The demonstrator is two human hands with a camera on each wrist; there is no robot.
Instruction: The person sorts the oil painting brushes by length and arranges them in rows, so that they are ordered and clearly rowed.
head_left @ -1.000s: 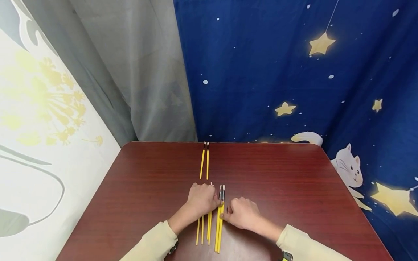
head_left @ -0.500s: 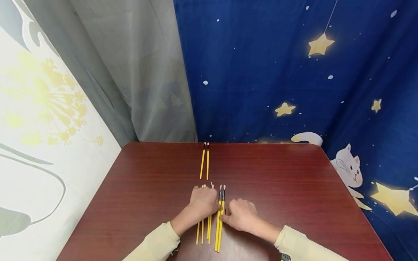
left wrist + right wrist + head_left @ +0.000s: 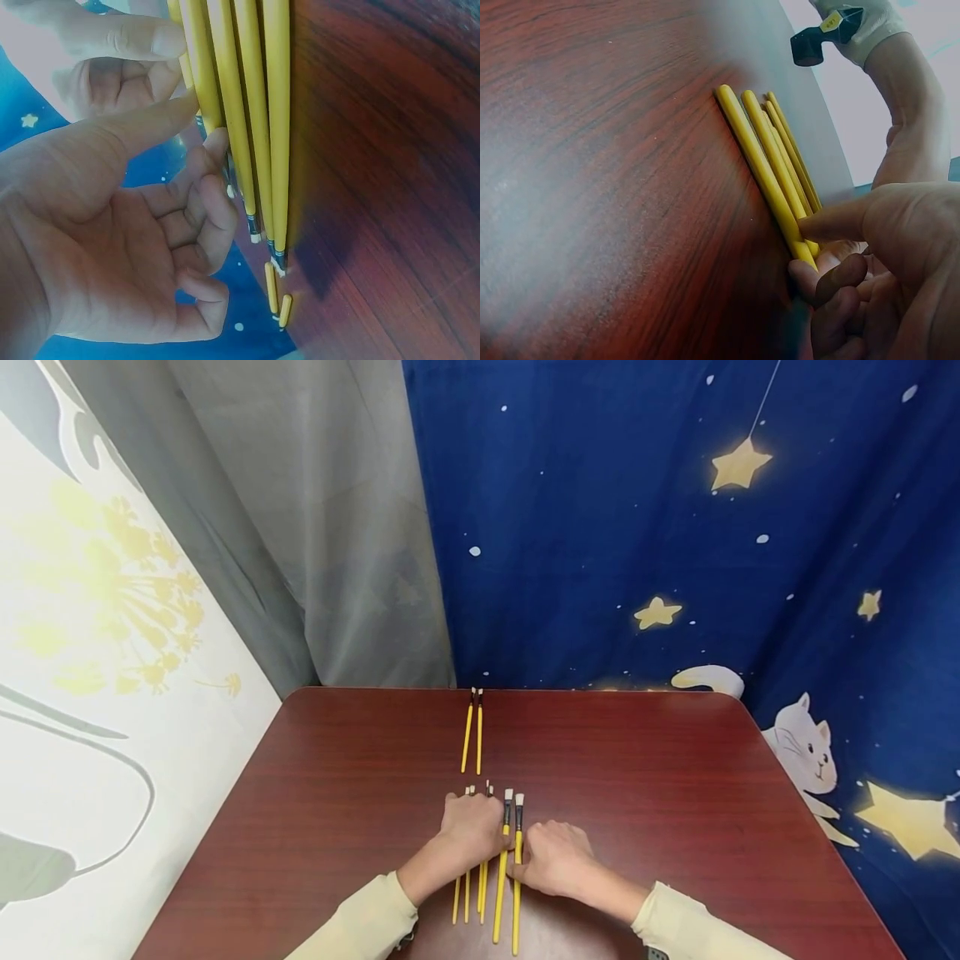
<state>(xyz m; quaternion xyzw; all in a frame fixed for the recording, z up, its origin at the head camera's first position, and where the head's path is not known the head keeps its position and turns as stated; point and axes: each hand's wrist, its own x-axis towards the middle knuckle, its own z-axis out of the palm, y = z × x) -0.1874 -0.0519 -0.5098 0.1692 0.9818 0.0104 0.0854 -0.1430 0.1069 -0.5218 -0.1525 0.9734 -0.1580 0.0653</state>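
My left hand (image 3: 472, 827) pinches a yellow-handled paintbrush (image 3: 500, 897) between thumb and index finger, its white bristle tip pointing away from me. Just to the right, my right hand (image 3: 557, 858) pinches a second yellow paintbrush (image 3: 516, 914) the same way. A narrow gap separates these two brushes. Under my left hand lie several thinner paintbrushes (image 3: 456, 902), partly hidden by it. In the left wrist view, the curled fingers of my left hand (image 3: 120, 225) show beside the row of handles. The right wrist view has the rounded handle end of the right paintbrush (image 3: 757, 161) nearest the camera.
Two more yellow paintbrushes (image 3: 479, 739) lie side by side near the far edge of the dark red wooden table (image 3: 637, 760). Behind it hang a grey curtain (image 3: 360, 527) and a blue star-patterned curtain (image 3: 585, 527). A pale patterned panel (image 3: 90, 693) stands at left.
The two pinched paintbrushes, lying together before, now stand apart; the right one has moved slightly right and toward me with my right hand. The other brushes keep their places.
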